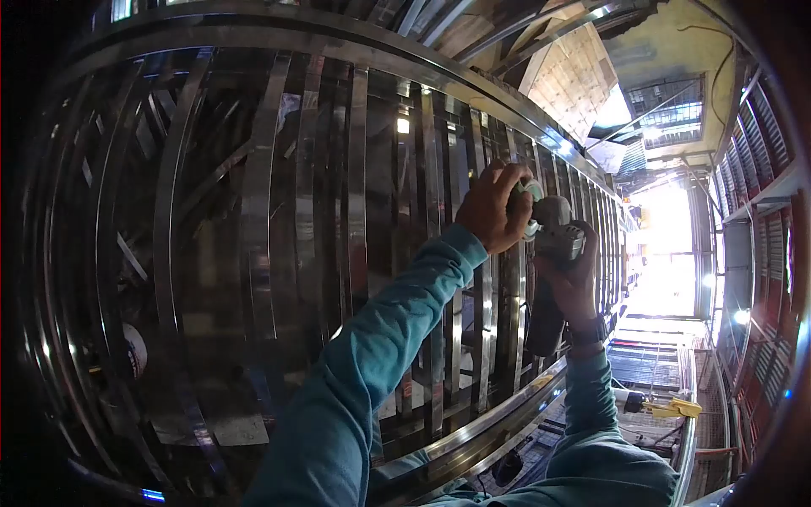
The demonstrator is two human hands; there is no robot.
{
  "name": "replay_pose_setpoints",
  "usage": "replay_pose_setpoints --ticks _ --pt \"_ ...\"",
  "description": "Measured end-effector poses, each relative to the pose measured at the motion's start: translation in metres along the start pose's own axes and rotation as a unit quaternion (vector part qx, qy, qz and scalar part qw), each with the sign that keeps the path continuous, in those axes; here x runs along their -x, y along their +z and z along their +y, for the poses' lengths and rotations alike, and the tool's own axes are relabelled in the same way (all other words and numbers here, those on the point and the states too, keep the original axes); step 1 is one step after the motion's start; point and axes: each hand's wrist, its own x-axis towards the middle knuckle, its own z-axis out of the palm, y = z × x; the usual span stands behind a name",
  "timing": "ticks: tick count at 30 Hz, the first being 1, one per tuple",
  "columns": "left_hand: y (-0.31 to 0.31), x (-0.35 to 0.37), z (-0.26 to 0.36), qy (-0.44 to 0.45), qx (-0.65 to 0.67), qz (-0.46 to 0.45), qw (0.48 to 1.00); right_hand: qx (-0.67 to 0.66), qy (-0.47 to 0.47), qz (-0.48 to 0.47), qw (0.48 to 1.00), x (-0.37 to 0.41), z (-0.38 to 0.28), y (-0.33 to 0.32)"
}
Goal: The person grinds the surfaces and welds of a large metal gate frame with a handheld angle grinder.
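An angle grinder (556, 218) with a grey head and a dark body is held up in front of the metal bars, right of the view's middle. My right hand (577, 283) is wrapped around the grinder just below its head. On the grinder's left side sits a pale green disc (531, 191). My left hand (498, 209) has its fingers curled around that disc, gripping its edge; part of the disc is hidden behind the fingers. Both my sleeves are teal, and a dark watch (589, 331) is on my right wrist.
A large frame of shiny metal bars (355, 186) fills the left and middle. A long metal rail (507, 411) runs along its lower side. A yellow clamp-like tool (673, 409) lies at the lower right. Wooden boards (574, 76) stand at the top right, near bright daylight.
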Motion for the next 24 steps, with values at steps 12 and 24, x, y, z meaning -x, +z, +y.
replay_pose_setpoints --ticks 12,24 --pt "0.010 0.004 0.001 -0.006 0.008 0.023 1.000 0.002 0.030 0.011 0.999 0.009 0.008 -0.004" --pt "0.025 0.040 0.016 0.116 -0.089 -0.385 0.912 -0.195 0.178 0.032 0.964 -0.079 0.053 -0.056"
